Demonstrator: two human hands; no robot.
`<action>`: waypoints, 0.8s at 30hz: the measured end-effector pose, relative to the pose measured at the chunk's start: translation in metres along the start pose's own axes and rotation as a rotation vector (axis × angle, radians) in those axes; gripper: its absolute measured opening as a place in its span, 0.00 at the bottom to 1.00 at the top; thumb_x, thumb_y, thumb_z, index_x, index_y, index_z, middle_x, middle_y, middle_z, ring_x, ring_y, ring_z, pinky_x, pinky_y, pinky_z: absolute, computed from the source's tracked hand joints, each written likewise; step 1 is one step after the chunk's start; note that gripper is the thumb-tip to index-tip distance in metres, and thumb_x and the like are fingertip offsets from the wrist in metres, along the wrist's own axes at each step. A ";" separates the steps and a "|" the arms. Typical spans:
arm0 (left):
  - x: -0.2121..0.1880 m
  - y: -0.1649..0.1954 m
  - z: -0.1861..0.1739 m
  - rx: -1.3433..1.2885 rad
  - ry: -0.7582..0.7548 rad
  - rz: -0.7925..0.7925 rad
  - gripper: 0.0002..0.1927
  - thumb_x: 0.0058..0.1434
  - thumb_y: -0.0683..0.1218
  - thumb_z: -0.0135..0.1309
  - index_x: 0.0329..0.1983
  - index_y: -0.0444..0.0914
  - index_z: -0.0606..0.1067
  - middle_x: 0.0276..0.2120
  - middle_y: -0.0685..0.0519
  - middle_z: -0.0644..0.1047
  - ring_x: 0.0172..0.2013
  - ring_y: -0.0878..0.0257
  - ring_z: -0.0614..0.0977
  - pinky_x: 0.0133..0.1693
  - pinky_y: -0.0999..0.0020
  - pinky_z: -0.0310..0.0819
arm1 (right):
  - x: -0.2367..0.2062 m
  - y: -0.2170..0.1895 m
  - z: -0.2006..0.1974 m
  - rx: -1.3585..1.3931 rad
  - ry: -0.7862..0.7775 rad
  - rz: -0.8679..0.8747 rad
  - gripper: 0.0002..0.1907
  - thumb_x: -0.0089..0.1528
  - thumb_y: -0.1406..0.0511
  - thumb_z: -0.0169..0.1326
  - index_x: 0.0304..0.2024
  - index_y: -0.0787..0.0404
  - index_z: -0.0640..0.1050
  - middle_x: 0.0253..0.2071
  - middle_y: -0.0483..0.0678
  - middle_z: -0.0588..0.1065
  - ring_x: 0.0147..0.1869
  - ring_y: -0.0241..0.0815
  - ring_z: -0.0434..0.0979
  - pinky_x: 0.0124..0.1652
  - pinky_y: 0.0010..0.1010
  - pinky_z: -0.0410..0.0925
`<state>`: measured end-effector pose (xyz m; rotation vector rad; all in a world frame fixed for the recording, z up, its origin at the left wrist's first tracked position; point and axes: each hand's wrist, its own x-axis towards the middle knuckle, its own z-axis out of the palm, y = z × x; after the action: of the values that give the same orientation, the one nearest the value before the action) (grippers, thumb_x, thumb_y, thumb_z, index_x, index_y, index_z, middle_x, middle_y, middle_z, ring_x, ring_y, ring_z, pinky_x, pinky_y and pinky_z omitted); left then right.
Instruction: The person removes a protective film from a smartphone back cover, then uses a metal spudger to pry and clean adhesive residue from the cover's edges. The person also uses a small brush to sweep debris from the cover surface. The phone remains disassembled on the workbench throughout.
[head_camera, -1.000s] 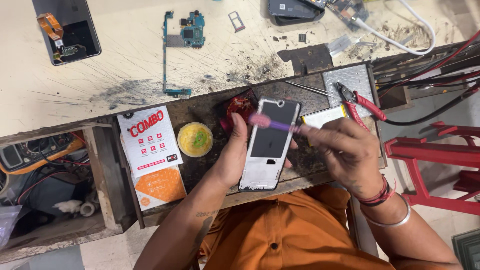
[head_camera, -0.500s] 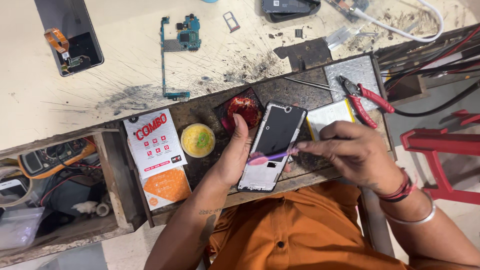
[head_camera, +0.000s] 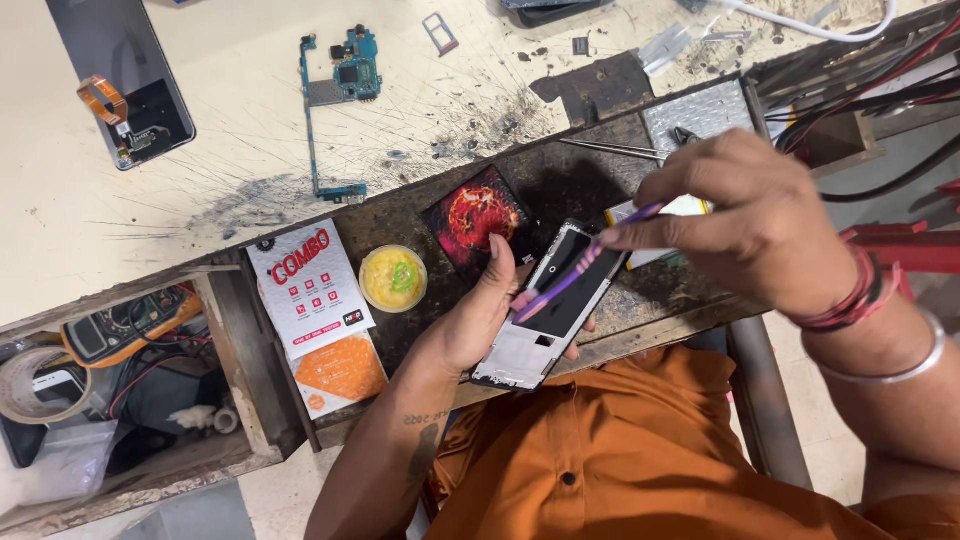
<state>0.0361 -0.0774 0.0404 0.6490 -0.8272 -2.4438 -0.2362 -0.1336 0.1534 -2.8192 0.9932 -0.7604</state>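
Phone frame (head_camera: 548, 315) in left hand (head_camera: 478, 318)

One camera sits on the person's head and looks almost straight down, close to the surface (head_camera: 200, 190), so the far edge of the surface is at the top, the orange shirt (head_camera: 620, 450) at the bottom, and both arms reach up from below.

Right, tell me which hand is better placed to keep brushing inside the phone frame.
The right hand: it pinches the purple brush, whose pink head lies on the phone frame. The left hand cradles the frame from beneath, thumb along its edge, so it looks better kept steadying it.
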 end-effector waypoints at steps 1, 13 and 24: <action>0.000 0.000 0.000 0.004 0.012 -0.019 0.56 0.59 0.82 0.22 0.72 0.36 0.65 0.47 0.45 0.79 0.39 0.57 0.84 0.40 0.66 0.80 | 0.004 0.003 -0.002 -0.009 -0.022 -0.022 0.20 0.48 0.74 0.66 0.36 0.42 0.89 0.35 0.41 0.80 0.37 0.40 0.75 0.35 0.33 0.67; 0.001 -0.002 -0.002 0.004 0.021 0.000 0.56 0.59 0.82 0.24 0.72 0.37 0.65 0.46 0.47 0.78 0.39 0.59 0.83 0.41 0.66 0.79 | 0.038 -0.010 -0.010 -0.084 -0.034 -0.036 0.09 0.52 0.62 0.72 0.27 0.55 0.82 0.38 0.45 0.81 0.40 0.44 0.77 0.41 0.38 0.67; 0.002 -0.008 -0.008 -0.002 0.030 0.022 0.56 0.62 0.82 0.23 0.69 0.34 0.67 0.45 0.47 0.77 0.40 0.60 0.82 0.39 0.66 0.79 | 0.026 -0.008 0.004 -0.139 -0.040 -0.133 0.09 0.53 0.60 0.68 0.36 0.49 0.88 0.37 0.43 0.81 0.40 0.43 0.77 0.38 0.35 0.67</action>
<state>0.0366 -0.0764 0.0288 0.6700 -0.8162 -2.4091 -0.2127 -0.1436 0.1627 -3.0325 0.8931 -0.6678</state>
